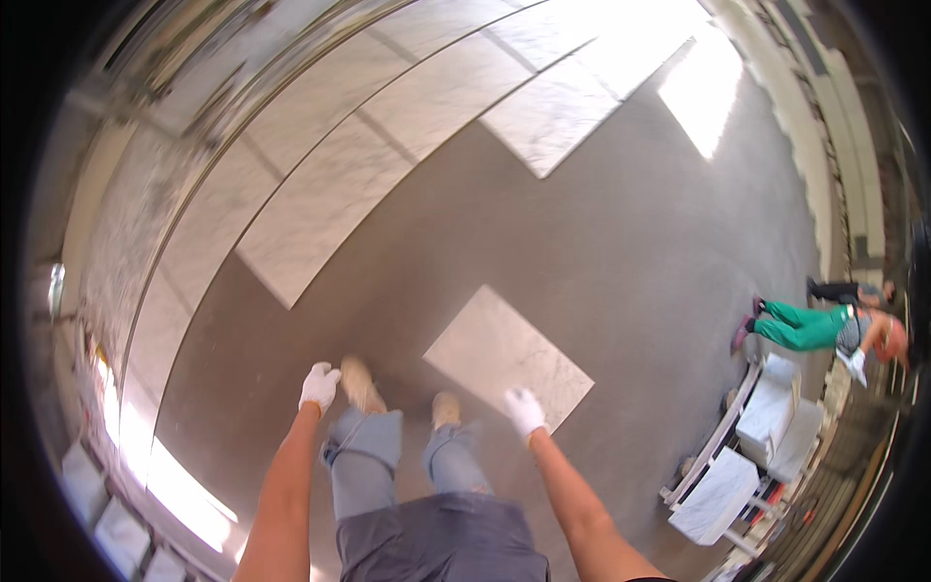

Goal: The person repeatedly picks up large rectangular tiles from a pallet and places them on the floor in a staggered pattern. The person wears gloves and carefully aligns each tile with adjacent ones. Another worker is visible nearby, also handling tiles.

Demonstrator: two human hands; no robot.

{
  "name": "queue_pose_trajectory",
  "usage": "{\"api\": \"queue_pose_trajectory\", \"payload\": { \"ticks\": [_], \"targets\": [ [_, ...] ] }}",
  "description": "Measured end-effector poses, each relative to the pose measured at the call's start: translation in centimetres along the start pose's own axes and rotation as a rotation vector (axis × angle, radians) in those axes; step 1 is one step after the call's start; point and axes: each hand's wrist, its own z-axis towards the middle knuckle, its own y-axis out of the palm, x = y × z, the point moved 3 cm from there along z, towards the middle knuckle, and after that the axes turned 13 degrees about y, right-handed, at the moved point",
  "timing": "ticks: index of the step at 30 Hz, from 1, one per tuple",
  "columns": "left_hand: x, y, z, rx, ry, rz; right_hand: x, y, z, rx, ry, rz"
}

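My left hand (320, 386), in a white glove, hangs beside my left shoe with its fingers curled in and nothing seen in them. A pale, grey-veined marble slab (495, 339) lies at an angle on the grey floor (630, 242), just ahead of my feet. My right hand (526, 411), gloved in white too, appears in front of the slab's near right edge. Its fingers look loosely closed and slightly blurred; I see nothing in them, and cannot tell whether they touch the slab.
Rows of marble slabs (330, 223) with dark gaps run along the left and far side. At the right, a low rack (718, 427) carries marble blocks (718, 495). Behind it stand a person in green trousers (805, 327) and another in dark clothes (844, 292).
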Motion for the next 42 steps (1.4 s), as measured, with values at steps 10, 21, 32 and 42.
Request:
{"api": "queue_pose_trajectory", "payload": {
  "ticks": [10,21,32,42],
  "targets": [
    [-3.6,-4.2,-2.1,-0.104,-0.236,-0.146,-9.7,-0.8,6.7,0.011,-0.004,0.149],
    [1.3,-8.8,11.8,-0.036,-0.158,-0.163,-37.5,1.6,10.7,0.026,-0.259,-0.044],
    [-8.3,-3.6,30.8,0.364,-0.19,-0.375,-56.8,4.7,25.8,0.237,-0.405,-0.538],
    [-18.3,-7.0,30.3,0.531,-0.462,-0.708,-64.5,12.7,26.5,0.428,-0.381,-0.709]
  ]
}}
